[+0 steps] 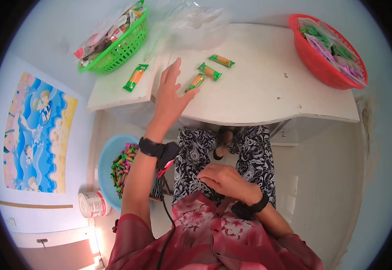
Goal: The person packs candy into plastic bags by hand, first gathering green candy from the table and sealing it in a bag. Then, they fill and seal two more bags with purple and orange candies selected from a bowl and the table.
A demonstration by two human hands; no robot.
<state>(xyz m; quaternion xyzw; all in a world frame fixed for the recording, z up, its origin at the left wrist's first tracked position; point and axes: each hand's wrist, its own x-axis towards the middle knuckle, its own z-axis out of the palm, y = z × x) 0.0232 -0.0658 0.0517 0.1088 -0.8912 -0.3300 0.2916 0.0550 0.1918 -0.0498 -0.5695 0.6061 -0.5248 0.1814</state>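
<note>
My left hand (171,92) reaches over the front edge of the white table (250,96), fingers spread and nothing in its grasp. Just right of its thumb and fingers lies a small green-and-orange wrapped snack (195,83). Two similar packets, a middle one (210,71) and a farther one (222,60), lie beyond it. To the left of the hand, another wrapped snack (135,78) rests on the table's left part. Over my lap, my right hand (225,179) is closed with its fingers curled downward; its palm side is hidden, so I cannot see whether anything is inside.
A full green basket (119,50) stands at back left, beside clear plastic bags (196,27). At back right is a red basket (304,56) of packaged items. Below my left arm, a blue basin (106,168) holds many small wrapped pieces, near a white bucket (92,204).
</note>
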